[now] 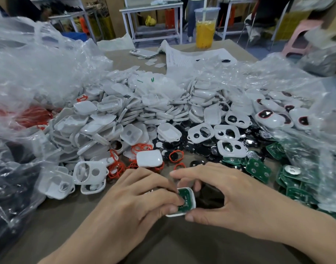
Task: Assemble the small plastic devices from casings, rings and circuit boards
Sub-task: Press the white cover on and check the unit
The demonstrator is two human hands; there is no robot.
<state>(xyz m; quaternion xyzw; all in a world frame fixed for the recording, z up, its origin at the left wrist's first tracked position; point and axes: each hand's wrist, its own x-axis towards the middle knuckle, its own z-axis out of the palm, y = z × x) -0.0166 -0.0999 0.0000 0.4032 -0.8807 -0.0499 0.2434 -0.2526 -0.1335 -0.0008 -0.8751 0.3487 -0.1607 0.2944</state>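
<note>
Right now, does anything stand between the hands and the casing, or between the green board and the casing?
Nothing visible does. The left hand and the right hand both grip the white casing directly, and the green circuit board already lies inside it, touched by the left hand.

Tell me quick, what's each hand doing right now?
Left hand: grips the white casing, fingertip on the green circuit board inside it.
Right hand: pinches the same casing between thumb and fingers.
</note>
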